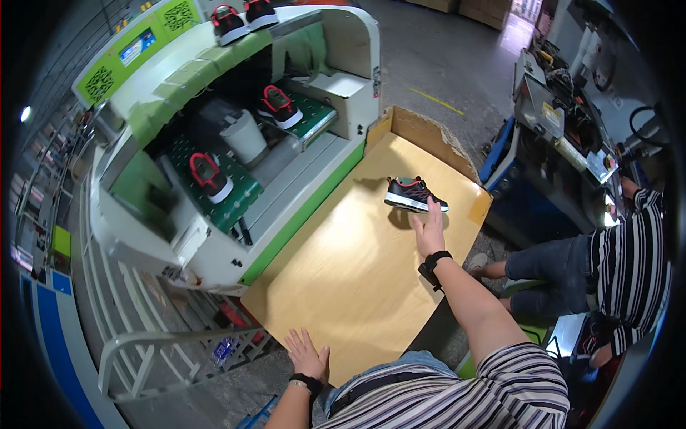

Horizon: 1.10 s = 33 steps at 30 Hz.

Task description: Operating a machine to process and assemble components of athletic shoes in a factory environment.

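Observation:
A black sneaker [411,193] with red trim and a white sole stands on the wooden tabletop [357,264], towards its far right side. My right hand [429,232] reaches to the sneaker's near side with its fingers stretched and apart. The fingertips overlap the toe end, and whether they touch it I cannot tell. Over the table's near left edge, my left hand [306,354] has its fingers spread and holds nothing. Each wrist wears a black band.
Beyond the table stands a white and green machine [300,207] with similar shoes [209,177] on its green perforated belts. More shoes [229,25] sit on top. A torn cardboard wall [421,136] edges the table's far side. At right, a co-worker in stripes [625,243] stands by another machine [543,107].

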### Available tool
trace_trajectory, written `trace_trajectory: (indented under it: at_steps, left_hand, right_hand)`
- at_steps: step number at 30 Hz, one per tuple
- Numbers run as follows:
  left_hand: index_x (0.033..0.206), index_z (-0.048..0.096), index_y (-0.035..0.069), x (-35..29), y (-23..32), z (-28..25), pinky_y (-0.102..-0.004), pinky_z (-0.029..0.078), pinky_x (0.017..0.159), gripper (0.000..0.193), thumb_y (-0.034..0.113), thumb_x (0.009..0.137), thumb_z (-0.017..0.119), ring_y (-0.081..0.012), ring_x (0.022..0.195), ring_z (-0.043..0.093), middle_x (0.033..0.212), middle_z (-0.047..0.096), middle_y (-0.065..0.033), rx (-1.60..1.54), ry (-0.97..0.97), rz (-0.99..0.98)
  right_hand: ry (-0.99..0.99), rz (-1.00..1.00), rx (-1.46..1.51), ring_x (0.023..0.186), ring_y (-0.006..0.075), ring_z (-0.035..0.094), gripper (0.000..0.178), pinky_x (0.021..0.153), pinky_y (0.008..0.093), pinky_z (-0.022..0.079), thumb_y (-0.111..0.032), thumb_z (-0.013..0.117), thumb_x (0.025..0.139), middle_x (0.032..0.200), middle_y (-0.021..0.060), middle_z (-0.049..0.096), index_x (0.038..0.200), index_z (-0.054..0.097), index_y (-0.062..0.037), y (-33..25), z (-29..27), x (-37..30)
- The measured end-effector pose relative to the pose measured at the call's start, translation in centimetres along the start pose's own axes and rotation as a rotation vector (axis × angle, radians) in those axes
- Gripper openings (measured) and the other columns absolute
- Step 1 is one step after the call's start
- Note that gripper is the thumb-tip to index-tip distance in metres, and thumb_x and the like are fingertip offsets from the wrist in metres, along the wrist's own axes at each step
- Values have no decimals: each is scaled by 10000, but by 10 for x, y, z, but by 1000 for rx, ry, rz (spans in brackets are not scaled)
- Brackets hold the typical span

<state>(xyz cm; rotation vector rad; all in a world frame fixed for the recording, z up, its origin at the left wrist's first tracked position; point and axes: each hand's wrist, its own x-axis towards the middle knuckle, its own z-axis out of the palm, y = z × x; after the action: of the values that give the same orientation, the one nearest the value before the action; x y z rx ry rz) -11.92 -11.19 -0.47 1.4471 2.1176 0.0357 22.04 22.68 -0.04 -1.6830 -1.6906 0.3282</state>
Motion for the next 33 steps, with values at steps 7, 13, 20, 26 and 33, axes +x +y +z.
trace_trajectory:
  at_steps: [7,13,20,26,33]
  left_hand:
    - [1616,96,48,8,-3,-3,-681,196,1156,984,577,928,560,-521,1517,-53,1660,-58,-283,20,-16,-12]
    - [1625,73,82,7,4,-4,-700,180,1150,997,610,923,544,-490,1527,-86,1673,-74,-248,-9,-57,-14]
    - [1634,-23,160,6,-2,0,-702,169,1161,981,644,947,482,-439,1532,-158,1682,-153,-177,-15,-119,-77]
    - [1637,-2,185,9,-8,3,-696,192,1159,970,671,943,470,-422,1544,-117,1688,-135,-163,48,-80,-83]
    - [1640,29,230,1,0,-4,-694,190,1163,960,707,932,468,-343,1566,-62,1706,-88,-97,57,-42,-74]
  right_hand:
    - [184,399,227,1395,462,366,767,1161,493,326,-483,541,1013,1515,333,318,1572,243,-51,-20,8,21]
    - [132,686,192,1394,432,367,1022,1190,452,307,-518,781,740,1531,278,304,1502,341,3,35,10,16]
    - [-304,22,231,1233,411,489,678,1110,428,404,-44,678,709,1362,237,446,1353,466,-28,-39,41,-48]
    - [-684,-372,474,1367,453,395,692,1190,452,315,-21,598,746,1422,289,438,1416,425,-10,-173,52,-199]
    - [-802,-441,539,1396,435,377,765,1196,452,303,-77,653,840,1473,290,383,1511,294,1,-173,38,-219]
